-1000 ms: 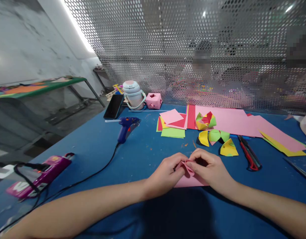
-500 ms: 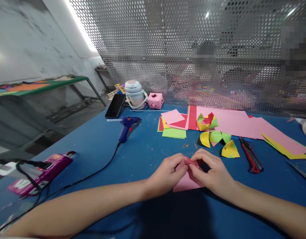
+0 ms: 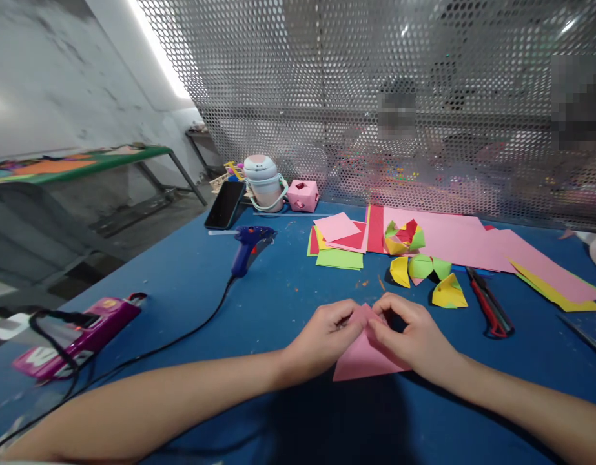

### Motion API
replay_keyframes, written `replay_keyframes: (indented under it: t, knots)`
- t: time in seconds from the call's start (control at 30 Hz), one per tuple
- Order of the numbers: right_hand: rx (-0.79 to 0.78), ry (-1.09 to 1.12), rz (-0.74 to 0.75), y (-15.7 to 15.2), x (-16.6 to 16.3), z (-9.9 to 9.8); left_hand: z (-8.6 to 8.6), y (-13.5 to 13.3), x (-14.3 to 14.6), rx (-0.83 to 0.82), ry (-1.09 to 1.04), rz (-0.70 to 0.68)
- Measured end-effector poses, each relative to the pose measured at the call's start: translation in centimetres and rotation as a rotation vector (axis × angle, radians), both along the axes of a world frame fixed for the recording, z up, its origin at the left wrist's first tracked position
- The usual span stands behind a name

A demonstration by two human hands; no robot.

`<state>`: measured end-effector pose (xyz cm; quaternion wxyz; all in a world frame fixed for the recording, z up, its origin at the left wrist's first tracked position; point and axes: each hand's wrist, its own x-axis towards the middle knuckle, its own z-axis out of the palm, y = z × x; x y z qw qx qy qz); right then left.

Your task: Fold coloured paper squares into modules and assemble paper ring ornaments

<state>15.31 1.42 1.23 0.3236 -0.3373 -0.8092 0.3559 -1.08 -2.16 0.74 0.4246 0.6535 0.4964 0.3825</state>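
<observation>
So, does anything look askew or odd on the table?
Slightly: orange flecks mark the blue tabletop beyond the hands; whether scraps or stains, I can't tell. The small paper squares lie askew, not squared up.

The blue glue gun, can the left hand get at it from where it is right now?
Probably yes: just blue tabletop shows between the left hand and the glue gun. The hand is pinching pink paper, though, so it would likely need to let go first.
</observation>
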Motion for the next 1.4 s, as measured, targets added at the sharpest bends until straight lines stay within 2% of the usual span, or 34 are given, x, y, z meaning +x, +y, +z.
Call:
replay_keyframes:
  t: [0.2, 0.33, 0.63, 1.03, 1.4]
  knots:
    - [-0.014, -0.006, 0.001, 0.0, 0.2, -0.1, -0.2, 0.3, 0.0, -0.067, 0.026, 0.028]
    - [0.045, -0.005, 0.008, 0.2, 0.3, -0.2, -0.1, 0.5, -0.3, -0.187, -0.017, 0.029]
    - [0.272, 0.092, 0.208, 1.2, 0.9, -0.7, 0.6, 0.9, -0.6, -0.342, -0.156, -0.021]
    - [0.278, 0.04, 0.226, 1.0, 0.9, -0.3, 0.3, 0.8, -0.6, -0.364, -0.225, -0.027]
    - [0.533, -0.101, 0.373, 1.9, 1.9, -0.8, 0.5, 0.9, -1.0, -0.377, -0.224, -0.084]
